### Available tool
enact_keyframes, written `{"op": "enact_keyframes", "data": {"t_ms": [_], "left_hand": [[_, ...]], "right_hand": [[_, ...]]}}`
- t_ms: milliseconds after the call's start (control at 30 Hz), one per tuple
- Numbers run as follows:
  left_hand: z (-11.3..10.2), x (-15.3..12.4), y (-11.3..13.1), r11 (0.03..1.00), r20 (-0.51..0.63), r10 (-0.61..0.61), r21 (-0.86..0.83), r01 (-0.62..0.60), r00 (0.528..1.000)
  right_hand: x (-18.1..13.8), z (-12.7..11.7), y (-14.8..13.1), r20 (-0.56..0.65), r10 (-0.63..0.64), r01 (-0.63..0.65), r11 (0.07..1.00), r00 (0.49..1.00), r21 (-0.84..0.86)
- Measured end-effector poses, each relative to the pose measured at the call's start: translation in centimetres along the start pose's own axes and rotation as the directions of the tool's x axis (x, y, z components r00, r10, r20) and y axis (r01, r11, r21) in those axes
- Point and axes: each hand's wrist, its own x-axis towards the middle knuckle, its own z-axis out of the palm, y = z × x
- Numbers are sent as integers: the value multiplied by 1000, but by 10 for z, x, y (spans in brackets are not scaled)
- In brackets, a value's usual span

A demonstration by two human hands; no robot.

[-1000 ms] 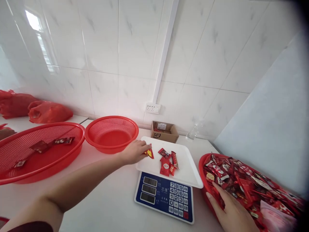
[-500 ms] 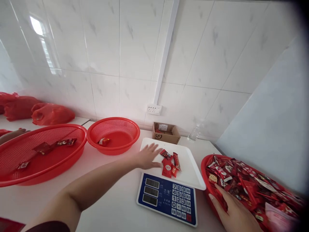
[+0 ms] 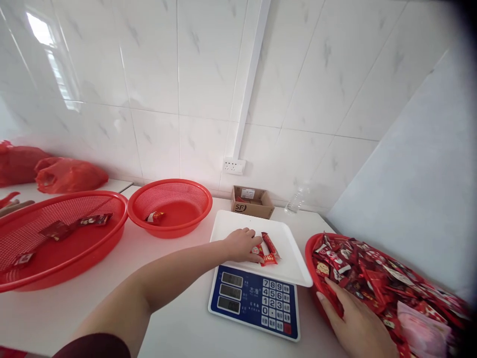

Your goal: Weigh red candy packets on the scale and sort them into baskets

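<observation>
My left hand (image 3: 244, 245) reaches over the white weighing tray (image 3: 294, 266) of the scale, its fingers curled down on small red wrapped candies. Beside the fingertips, a long red wrapped candy (image 3: 270, 243) and a smaller red packet (image 3: 269, 259) stay visible on the tray. Candies under the palm are partly hidden. At the right, my right hand (image 3: 357, 320) holds the near left rim of a red basket (image 3: 310, 248), thumb and fingers on either side of it. That basket is heaped with red wrapped candies (image 3: 376, 276). The scale's blue keypad panel (image 3: 255, 303) faces me.
Two red mesh baskets stand left, a large one (image 3: 122, 219) and a smaller one (image 3: 206, 211), with a few packets inside. Behind the tray are a cardboard box (image 3: 253, 209) and a clear plastic bottle (image 3: 296, 199). Red bags (image 3: 72, 175) and another person's hand (image 3: 17, 208) appear far left.
My left hand has moved right and its spread fingers have curled onto the candies on the tray. My right hand stays at the basket rim. The view has shifted slightly.
</observation>
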Motion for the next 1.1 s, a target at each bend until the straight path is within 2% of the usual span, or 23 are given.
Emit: {"op": "enact_keyframes", "data": {"t_ms": [167, 300, 433, 533, 600, 667, 733, 800, 900, 967, 1033, 1100], "left_hand": [[-3, -7, -6, 998, -75, -42, -52, 38, 996], [-20, -22, -34, 984, -181, -171, -88, 157, 969], [-48, -51, -80, 927, -261, -373, -73, 367, 890], [-63, -78, -113, 852, -259, -514, -44, 521, 818], [-67, -91, -126, 805, -244, -581, -30, 593, 777], [-65, -96, -130, 781, -233, -611, -17, 625, 757], [-59, -92, -122, 801, -225, -585, -6, 599, 780], [-51, -80, -102, 861, -205, -499, -2, 509, 842], [-33, -52, -60, 949, -139, -314, -20, 315, 939], [-19, -31, -31, 988, -67, -127, -94, 121, 990], [-5, -11, -6, 986, 5, 26, -165, -24, 1000], [6, 6, 10, 985, 50, 91, -150, -83, 995]], "right_hand": [[0, -4, -4, 21, 24, -24, 1000, 999, -17], [-1, -5, -5, 31, 30, -29, 999, 999, -25], [-1, -3, -4, 16, 23, -22, 999, 1000, -34], [-1, -1, -3, 7, 16, -16, 999, 1000, -31], [-1, 0, -3, 4, 10, -10, 1000, 1000, -25], [-2, 0, -2, -2, 8, -8, 1000, 1000, -25], [-2, 0, -2, 3, 10, -10, 999, 1000, -31], [-1, -1, -2, 12, 16, -15, 999, 1000, -31], [-1, -2, -4, 15, 17, -17, 1000, 1000, -24], [-1, -3, -5, 13, 11, -11, 1000, 1000, -17], [-1, -5, -7, 11, 4, -4, 1000, 1000, -14], [-2, -7, -8, 12, 9, -9, 1000, 1000, -13]]}}
